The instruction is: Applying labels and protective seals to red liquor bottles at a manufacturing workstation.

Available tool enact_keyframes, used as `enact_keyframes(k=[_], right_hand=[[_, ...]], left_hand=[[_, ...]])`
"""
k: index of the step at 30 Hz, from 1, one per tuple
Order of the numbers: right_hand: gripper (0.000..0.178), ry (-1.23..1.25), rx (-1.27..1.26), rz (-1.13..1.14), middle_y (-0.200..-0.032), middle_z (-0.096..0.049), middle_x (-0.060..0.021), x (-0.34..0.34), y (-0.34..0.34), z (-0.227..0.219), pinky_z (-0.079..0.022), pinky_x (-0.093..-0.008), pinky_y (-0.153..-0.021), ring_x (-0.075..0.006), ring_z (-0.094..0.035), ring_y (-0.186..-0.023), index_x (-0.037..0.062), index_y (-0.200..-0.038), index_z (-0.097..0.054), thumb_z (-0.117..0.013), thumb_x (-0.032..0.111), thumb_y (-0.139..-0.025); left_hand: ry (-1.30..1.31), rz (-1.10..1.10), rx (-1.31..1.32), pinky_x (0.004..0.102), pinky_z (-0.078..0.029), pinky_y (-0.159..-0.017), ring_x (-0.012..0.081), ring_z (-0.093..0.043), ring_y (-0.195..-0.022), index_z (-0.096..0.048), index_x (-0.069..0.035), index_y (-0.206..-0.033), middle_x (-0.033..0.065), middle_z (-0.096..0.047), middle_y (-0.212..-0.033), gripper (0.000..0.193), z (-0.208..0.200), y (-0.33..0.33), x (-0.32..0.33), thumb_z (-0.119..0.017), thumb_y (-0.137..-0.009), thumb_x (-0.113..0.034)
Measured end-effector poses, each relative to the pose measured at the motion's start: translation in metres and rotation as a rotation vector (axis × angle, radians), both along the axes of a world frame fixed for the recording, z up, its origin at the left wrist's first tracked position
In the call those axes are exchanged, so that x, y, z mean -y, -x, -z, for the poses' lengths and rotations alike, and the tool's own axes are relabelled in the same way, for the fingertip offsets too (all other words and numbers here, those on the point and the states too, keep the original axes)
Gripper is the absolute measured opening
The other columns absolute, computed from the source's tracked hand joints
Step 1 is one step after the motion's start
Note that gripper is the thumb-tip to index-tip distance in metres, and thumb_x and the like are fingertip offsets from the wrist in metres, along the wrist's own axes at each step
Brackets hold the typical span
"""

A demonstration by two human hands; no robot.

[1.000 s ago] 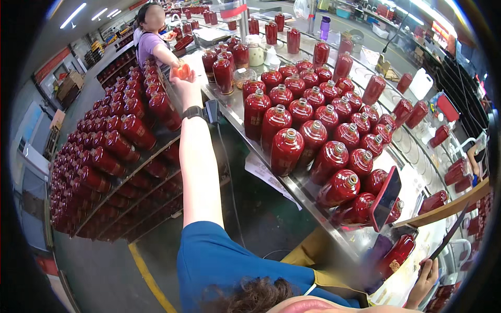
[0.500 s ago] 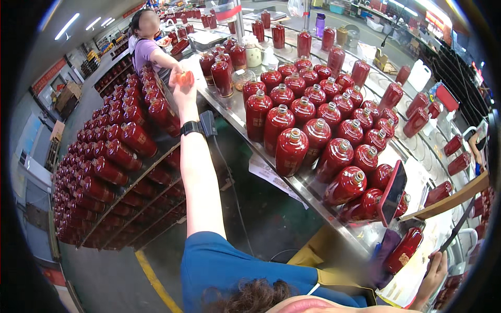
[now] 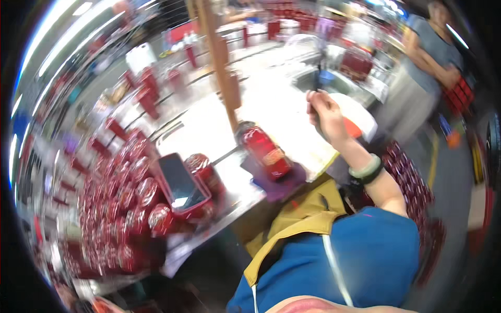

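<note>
My right hand [image 3: 327, 117], above the white table top, is closed round a thin dark rod [image 3: 319, 68] that points up and away; blur hides its kind. In front of me a red glass bottle [image 3: 267, 154] lies tilted, its base on a purple cloth [image 3: 279, 185] at the table's near edge. At the lower left rim a blurred hand, apparently my left hand [image 3: 107, 305], shows beside something orange-red. Its fingers are too smeared to read. A phone [image 3: 180, 180] in a pink-red case leans against the bottles to the left.
Crowded red bottles [image 3: 122, 201] fill the left part of the table. A wooden post [image 3: 216, 57] rises behind the tilted bottle. A person [image 3: 430, 57] stands at the far right, beside a red basket [image 3: 459, 96]. More bottles [image 3: 409, 177] stand low on the right.
My view has swung to the right and blurred. My left hand, stretched toward a co-worker's hand before, now shows only at the lower left rim. My right hand has come toward the picture's middle.
</note>
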State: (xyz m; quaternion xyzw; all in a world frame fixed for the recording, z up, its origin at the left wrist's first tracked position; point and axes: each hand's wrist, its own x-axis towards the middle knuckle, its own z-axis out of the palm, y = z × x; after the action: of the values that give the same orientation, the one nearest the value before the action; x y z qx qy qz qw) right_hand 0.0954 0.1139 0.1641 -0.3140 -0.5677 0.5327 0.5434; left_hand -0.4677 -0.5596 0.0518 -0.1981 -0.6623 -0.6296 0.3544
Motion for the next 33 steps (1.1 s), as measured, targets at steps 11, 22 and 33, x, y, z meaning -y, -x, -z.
enact_keyframes(k=[11,22,33], right_hand=[[0.029,0.05,0.02,0.584,-0.073,-0.051,0.0025,-0.129,-0.202,-0.02,-0.041,-0.0241,-0.05,-0.0071,-0.046,-0.057,0.0061,-0.119,-0.064,-0.051,0.026,-0.102],[0.034,0.123,0.31,0.796,-0.059,-0.053,-0.0044,-0.291,-0.408,-0.086,-0.036,-0.0361,-0.04,-0.0194,-0.046,-0.04,0.0071,-0.075,-0.061,-0.058,0.036,-0.092],[0.039,0.164,0.511,0.939,-0.052,-0.047,-0.0013,-0.316,-0.51,-0.084,-0.03,-0.034,-0.036,-0.0168,-0.042,-0.034,0.0072,-0.073,-0.063,-0.059,0.04,-0.095]], left_hand=[[-0.81,0.791,0.357,0.05,-0.036,-0.11,0.0362,-0.041,-0.126,-0.051,0.005,-0.128,0.0215,-0.046,-0.135,0.042,-0.1,-0.197,-0.205,-0.056,-0.094,-0.02],[-1.187,1.233,0.732,0.052,-0.026,-0.115,0.0378,-0.036,-0.133,-0.052,0.001,-0.13,0.0228,-0.047,-0.137,0.037,-0.146,-0.318,-0.368,-0.047,-0.097,-0.015],[-1.152,1.524,1.07,0.0501,-0.029,-0.11,0.035,-0.042,-0.124,-0.054,0.004,-0.12,0.0178,-0.051,-0.124,0.031,-0.137,-0.44,-0.483,-0.057,-0.091,-0.005]])
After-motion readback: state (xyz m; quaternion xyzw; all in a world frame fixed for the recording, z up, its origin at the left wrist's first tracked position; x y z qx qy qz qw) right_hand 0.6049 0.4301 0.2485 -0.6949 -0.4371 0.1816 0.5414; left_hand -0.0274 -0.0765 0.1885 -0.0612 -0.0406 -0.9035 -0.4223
